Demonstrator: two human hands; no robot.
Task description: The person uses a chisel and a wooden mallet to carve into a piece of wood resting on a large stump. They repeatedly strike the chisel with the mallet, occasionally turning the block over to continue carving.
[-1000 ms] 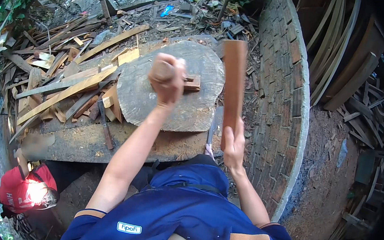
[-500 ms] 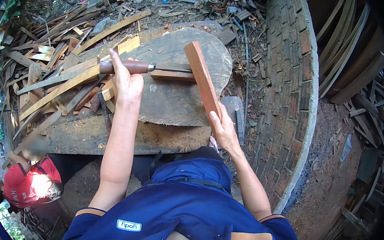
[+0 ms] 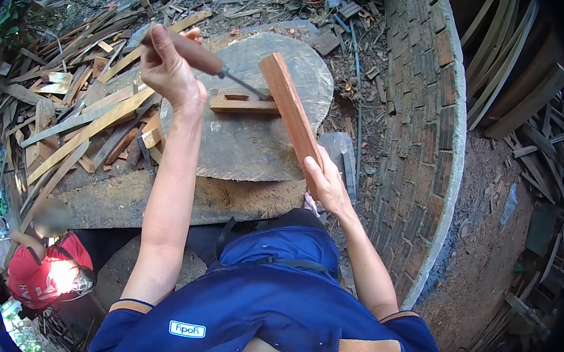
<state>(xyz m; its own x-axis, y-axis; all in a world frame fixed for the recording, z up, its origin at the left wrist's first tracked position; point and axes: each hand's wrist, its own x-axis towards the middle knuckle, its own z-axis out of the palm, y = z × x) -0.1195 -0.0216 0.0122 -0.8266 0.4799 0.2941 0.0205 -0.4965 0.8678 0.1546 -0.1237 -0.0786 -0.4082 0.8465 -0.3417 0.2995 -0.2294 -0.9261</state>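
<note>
My left hand [image 3: 173, 74] is closed around the wooden handle of a chisel [image 3: 202, 55]. The chisel slants down to the right, its thin metal blade reaching toward a small wooden block [image 3: 244, 106] that has a slot cut in its top. Whether the blade tip touches that block is hidden behind a bar. This long reddish wooden bar [image 3: 291, 105] is gripped near its lower end by my right hand [image 3: 327, 184], and it crosses over the block's right end. Beneath them is a broad, flat slab of tree trunk [image 3: 250, 149].
Offcuts and strips [image 3: 90, 123] are heaped to the left. A curved brick wall [image 3: 422, 135] rises on the right, with long boards [image 3: 500, 61] beyond it. A person in a red shirt [image 3: 52, 269] is at lower left. A wooden beam [image 3: 124, 198] runs before me.
My left hand has risen and tipped the chisel from nearly level to a slant, handle end up. The slot in the block now shows. The bar has shifted slightly left and up.
</note>
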